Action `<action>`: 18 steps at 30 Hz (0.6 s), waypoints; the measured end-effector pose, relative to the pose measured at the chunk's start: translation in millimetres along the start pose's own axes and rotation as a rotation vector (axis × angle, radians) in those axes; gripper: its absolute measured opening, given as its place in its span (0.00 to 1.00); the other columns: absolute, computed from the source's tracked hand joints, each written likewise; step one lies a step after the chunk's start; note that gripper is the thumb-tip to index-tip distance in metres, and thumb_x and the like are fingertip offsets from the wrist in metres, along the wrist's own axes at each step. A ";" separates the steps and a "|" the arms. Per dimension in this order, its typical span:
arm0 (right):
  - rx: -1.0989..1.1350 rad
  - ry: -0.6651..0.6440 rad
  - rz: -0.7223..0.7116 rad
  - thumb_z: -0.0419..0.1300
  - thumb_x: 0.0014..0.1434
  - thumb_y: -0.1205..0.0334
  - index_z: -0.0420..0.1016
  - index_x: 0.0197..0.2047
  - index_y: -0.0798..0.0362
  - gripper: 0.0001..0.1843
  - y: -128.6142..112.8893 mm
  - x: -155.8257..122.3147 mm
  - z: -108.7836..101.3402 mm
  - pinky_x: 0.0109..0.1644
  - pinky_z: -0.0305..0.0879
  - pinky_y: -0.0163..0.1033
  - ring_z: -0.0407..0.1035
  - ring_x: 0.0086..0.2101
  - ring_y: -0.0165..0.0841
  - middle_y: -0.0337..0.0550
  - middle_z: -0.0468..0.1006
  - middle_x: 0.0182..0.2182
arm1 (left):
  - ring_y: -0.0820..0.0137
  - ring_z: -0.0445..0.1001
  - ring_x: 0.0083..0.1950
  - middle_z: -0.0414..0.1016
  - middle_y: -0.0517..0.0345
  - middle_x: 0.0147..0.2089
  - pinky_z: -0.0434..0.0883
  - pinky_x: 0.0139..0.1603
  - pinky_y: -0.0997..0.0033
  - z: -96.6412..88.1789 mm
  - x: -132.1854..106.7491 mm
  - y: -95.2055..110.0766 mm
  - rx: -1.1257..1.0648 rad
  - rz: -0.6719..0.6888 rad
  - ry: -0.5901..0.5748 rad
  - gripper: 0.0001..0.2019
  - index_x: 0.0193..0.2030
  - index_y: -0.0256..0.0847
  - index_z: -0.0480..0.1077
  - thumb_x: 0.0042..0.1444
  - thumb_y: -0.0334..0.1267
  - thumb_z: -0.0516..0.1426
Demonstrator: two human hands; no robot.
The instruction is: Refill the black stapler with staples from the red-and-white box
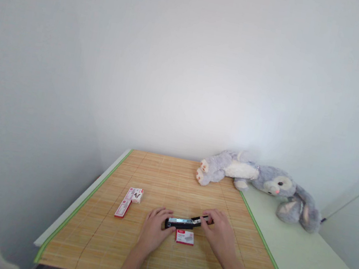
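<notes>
A black stapler (180, 223) lies opened out flat over the mat, its metal staple channel facing up. My left hand (156, 229) grips its left end between thumb and fingers. At the right end, my right hand (218, 231) has its fingers closed on the stapler's tilted upper arm. Just below the stapler is a small red and white staple box (185, 237), lying flat between my hands. Whether staples sit in the channel is too small to tell.
More red and white boxes (123, 208) lie to the left, beside a small white box (137, 195) with a dark picture. A grey plush rabbit (239, 169) lies along the wall at the back right. The bamboo mat (104, 246) has green edges and covers a white table (285, 241).
</notes>
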State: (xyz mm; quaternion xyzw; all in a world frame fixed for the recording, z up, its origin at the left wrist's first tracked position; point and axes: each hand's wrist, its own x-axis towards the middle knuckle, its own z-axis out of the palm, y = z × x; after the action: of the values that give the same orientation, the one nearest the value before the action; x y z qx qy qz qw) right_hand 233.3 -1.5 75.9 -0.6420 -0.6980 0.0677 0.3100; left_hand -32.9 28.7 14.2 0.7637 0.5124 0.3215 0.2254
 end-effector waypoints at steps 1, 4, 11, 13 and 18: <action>0.012 0.086 0.003 0.59 0.63 0.51 0.76 0.52 0.47 0.16 12.3 -1.6 -5.7 0.56 0.63 0.47 0.70 0.49 0.44 0.50 0.78 0.45 | 0.56 0.63 0.67 0.75 0.61 0.62 0.56 0.69 0.49 0.1 -0.1 -0.1 -0.002 -0.001 0.001 0.18 0.53 0.56 0.77 0.54 0.46 0.65; 0.160 0.043 0.117 0.65 0.56 0.45 0.68 0.62 0.48 0.33 46.6 -3.4 -13.4 0.56 0.66 0.51 0.70 0.51 0.46 0.51 0.74 0.54 | 0.55 0.63 0.67 0.75 0.60 0.62 0.56 0.69 0.48 -0.1 -0.1 0.1 -0.005 -0.005 0.003 0.19 0.53 0.55 0.77 0.54 0.47 0.65; 0.520 -0.312 0.056 0.65 0.56 0.43 0.77 0.50 0.51 0.25 60.0 16.4 -13.1 0.43 0.70 0.42 0.74 0.39 0.40 0.45 0.81 0.42 | 0.56 0.64 0.67 0.75 0.61 0.62 0.57 0.69 0.49 -0.1 0.6 0.5 -0.005 -0.007 0.004 0.17 0.52 0.56 0.77 0.54 0.46 0.66; 0.530 -0.342 0.030 0.66 0.55 0.44 0.77 0.51 0.49 0.25 42.5 26.9 -15.2 0.45 0.71 0.42 0.74 0.43 0.40 0.46 0.81 0.45 | 0.56 0.63 0.67 0.75 0.61 0.62 0.57 0.69 0.50 0.1 0.1 0.5 -0.004 -0.006 0.008 0.18 0.52 0.56 0.77 0.54 0.46 0.66; 0.497 -0.460 -0.098 0.67 0.55 0.51 0.78 0.51 0.49 0.22 -10.5 50.1 -7.0 0.52 0.70 0.44 0.74 0.48 0.40 0.45 0.80 0.48 | 0.57 0.63 0.67 0.74 0.61 0.62 0.57 0.69 0.51 -0.3 -1.7 2.1 0.003 -0.007 0.005 0.18 0.53 0.55 0.77 0.53 0.44 0.66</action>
State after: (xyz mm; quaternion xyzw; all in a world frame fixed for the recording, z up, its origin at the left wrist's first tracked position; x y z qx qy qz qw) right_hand 228.7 41.7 104.0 -0.4804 -0.7416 0.3640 0.2945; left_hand -32.2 26.4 15.4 0.7615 0.5162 0.3218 0.2239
